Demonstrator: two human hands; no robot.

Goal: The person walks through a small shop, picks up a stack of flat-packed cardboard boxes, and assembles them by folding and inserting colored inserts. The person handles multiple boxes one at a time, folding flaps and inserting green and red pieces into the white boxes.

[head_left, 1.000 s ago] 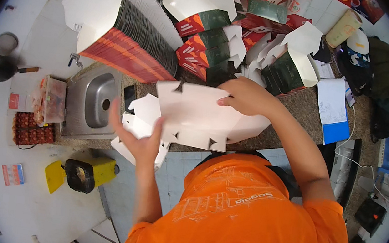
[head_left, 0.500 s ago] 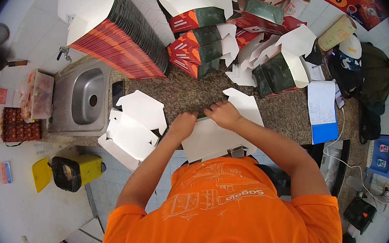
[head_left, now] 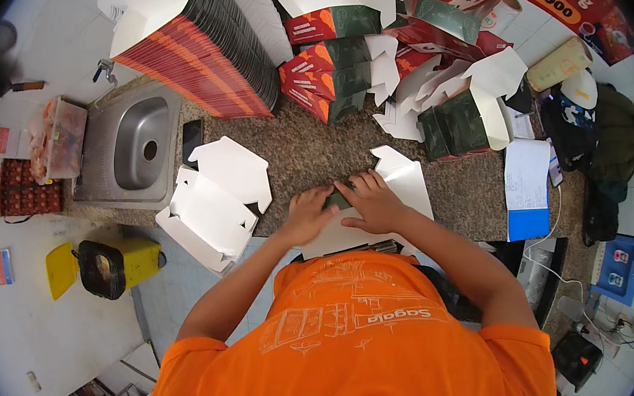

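Note:
A white-sided cardboard food box blank (head_left: 410, 187) lies on the counter's front edge, close against my body. My left hand (head_left: 309, 214) rests on its left part, fingers stretched out and thumb apart. My right hand (head_left: 372, 204) presses flat beside it with the fingers spread. Between the two hands a dark green flap (head_left: 339, 198) of the box shows. Both palms hide much of the box's middle. Left of my left hand lies a second white box blank (head_left: 210, 213), partly folded, overhanging the counter edge.
A tall stack of flat red-and-black boxes (head_left: 207, 60) stands at the back left, with folded green-and-red boxes (head_left: 331, 71) beside it. A steel sink (head_left: 139, 143) and dark phone (head_left: 192, 141) lie left. To the right are a notebook (head_left: 529, 179) and charging cable (head_left: 556, 225).
My fingers have gone from curled at the box's far edge to spread flat on it. A green flap now shows between my hands. The view has shifted slightly.

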